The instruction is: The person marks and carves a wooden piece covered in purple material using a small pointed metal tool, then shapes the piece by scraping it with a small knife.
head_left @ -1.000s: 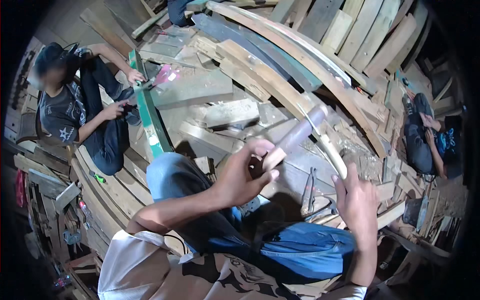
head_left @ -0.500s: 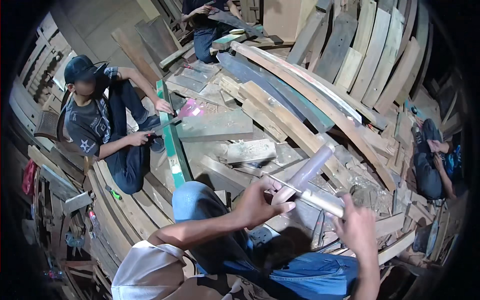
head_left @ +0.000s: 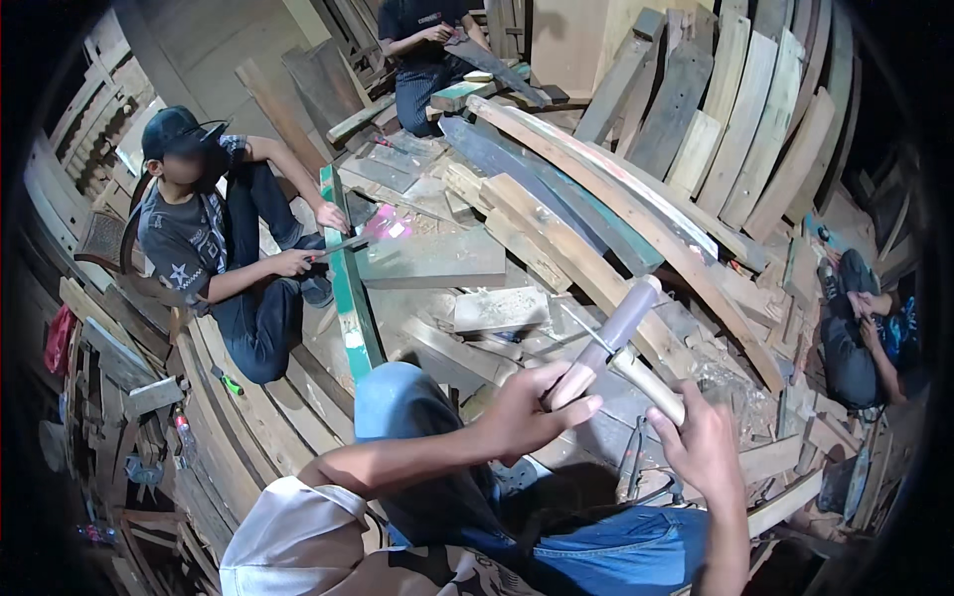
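Observation:
My left hand (head_left: 537, 412) is closed around the lower, pale end of a thick round wooden stick (head_left: 621, 323). The stick's upper part is purple-grey with a rounded pale tip, tilted up and away to the right. My right hand (head_left: 704, 442) grips the pale handle (head_left: 651, 385) of a narrow-bladed hand tool. Its thin blade (head_left: 586, 326) lies across the stick, just above my left hand. Whether the blade is a knife's or a file's is too small to tell. Both hands are above my knees, over the jeans.
A pair of pliers (head_left: 632, 459) stands beyond my right knee. At left, a seated co-worker holds a saw at a green-edged beam (head_left: 350, 298). Long curved planks (head_left: 636, 214) and loose boards (head_left: 432, 260) cover the floor ahead. Other people sit at the back and far right.
The tool's blade has moved up the stick, away from my left hand, and its angle has steepened. The co-worker's saw hand at left has moved closer to the beam.

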A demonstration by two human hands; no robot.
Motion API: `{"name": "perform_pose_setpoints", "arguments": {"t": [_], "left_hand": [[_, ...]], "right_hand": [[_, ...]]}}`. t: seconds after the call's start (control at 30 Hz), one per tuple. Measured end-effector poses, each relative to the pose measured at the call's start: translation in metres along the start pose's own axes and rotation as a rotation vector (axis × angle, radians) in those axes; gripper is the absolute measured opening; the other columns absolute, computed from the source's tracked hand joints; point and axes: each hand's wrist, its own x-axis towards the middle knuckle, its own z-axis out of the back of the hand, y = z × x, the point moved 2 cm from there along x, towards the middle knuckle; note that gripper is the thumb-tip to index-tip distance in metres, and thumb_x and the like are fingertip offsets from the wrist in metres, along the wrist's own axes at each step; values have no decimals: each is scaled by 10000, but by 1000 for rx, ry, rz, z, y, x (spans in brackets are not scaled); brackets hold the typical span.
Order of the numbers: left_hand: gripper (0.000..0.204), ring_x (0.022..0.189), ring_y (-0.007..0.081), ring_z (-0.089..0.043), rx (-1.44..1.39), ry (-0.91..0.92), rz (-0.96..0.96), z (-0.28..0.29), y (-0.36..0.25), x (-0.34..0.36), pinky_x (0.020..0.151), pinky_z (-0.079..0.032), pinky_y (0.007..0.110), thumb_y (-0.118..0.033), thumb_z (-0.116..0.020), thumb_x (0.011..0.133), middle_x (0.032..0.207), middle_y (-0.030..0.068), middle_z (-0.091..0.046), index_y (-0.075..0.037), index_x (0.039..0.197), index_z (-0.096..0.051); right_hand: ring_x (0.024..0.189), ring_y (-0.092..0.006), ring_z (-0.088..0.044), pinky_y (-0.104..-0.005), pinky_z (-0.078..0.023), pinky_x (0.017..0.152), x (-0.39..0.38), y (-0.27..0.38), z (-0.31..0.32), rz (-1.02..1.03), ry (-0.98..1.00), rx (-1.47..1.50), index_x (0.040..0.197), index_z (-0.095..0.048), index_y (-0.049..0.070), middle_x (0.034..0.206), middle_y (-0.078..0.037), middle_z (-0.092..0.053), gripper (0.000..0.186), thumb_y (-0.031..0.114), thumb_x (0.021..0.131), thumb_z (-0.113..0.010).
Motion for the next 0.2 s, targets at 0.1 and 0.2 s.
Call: {"name": "perform_pose_setpoints", "arguments": {"t": [0.1, 0.2], "left_hand": [[392, 690, 91, -557, 28, -89, -23, -6, -11, 6, 601, -463, 264, -237, -700, 921, 847, 22, -592, -4, 1210, -575], [476, 750, 183, -633, -90, -52, 212, -7, -33, 9, 729, -513, 349, -265, -686, 910, 856, 77, -653, -60, 1302, -509]], "right_hand": [[591, -417, -640, -484, -498, 569, 13, -9, -5, 40, -52, 0, 994, -620, 28, 571, -198, -598, 318, 299, 864, -725], [666, -429, -665, -497, -517, 629, 34, -12, -9, 132, -153, 73, 1024, -624, 37, 664, -230, -645, 354, 333, 859, -727]]}}
